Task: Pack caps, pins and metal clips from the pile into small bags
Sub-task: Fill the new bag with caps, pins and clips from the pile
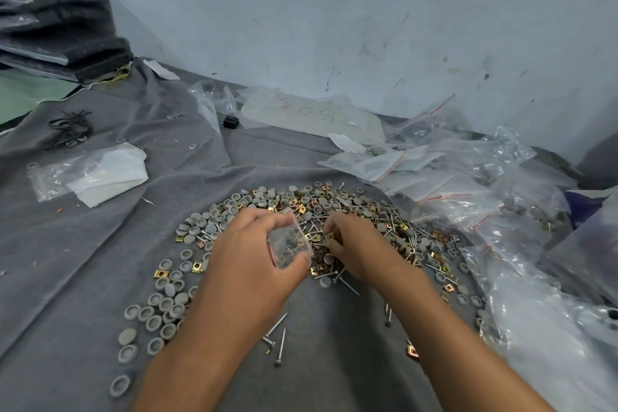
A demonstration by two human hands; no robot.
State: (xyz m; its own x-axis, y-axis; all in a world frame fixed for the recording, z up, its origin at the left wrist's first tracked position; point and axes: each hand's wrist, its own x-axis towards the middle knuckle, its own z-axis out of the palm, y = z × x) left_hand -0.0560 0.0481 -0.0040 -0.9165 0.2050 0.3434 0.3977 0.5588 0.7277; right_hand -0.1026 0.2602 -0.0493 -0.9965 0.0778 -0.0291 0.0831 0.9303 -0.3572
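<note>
Small clear bag [290, 241] with pins and caps in left hand [254, 254].

Bags [468, 191] right of pile [234, 211]

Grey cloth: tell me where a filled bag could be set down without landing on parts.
The grey cloth lies bare left of the pile, below the white paper. A second bare strip runs behind the pile, before the marked sheet. The right side is crowded with plastic bags. Between the forearms only loose pins lie.
</note>
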